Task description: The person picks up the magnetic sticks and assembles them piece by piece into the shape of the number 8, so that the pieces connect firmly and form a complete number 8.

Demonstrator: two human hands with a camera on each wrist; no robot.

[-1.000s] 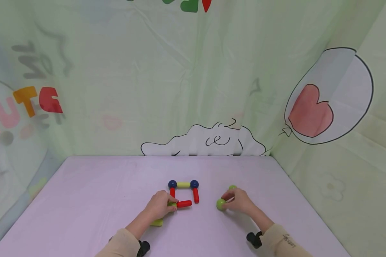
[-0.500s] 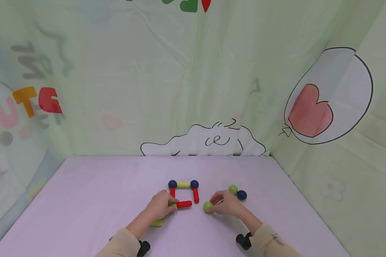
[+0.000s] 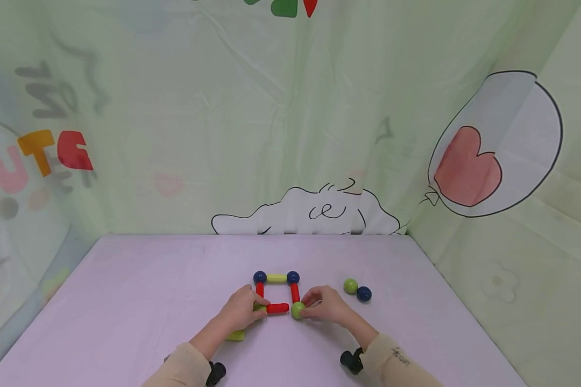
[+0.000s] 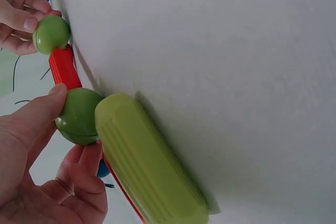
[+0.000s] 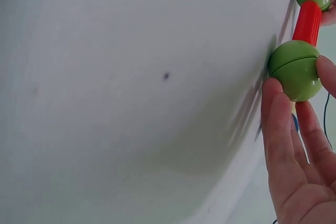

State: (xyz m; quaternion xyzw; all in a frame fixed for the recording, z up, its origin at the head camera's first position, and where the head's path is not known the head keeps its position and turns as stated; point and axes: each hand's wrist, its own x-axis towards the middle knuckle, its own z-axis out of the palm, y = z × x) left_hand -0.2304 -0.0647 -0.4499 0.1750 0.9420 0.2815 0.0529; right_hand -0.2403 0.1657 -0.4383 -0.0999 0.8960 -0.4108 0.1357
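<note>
My left hand (image 3: 239, 310) pinches a green ball (image 4: 79, 114), mostly hidden in the head view, between thumb and fingers. From that ball a red rod (image 3: 278, 308) points right. My right hand (image 3: 328, 306) holds another green ball (image 3: 297, 310) by thumb and fingertips at the rod's right end; I cannot tell if they touch. The right red rod (image 3: 295, 292) reaches down to this ball from a blue ball (image 3: 292, 277). A yellow-green rod (image 3: 276, 278) joins it to a second blue ball (image 3: 260, 277), where the left red rod (image 3: 260, 289) starts.
A loose-looking yellow-green rod (image 3: 236, 335) lies by my left wrist; in the left wrist view its end is close to the held ball. To the right, a green ball (image 3: 351, 286) and a blue ball (image 3: 363, 294) sit together on the pale table (image 3: 150, 290).
My right hand has brought its green ball leftward across the table to the near right corner of the rods. The left hand has stayed in place on its ball.
</note>
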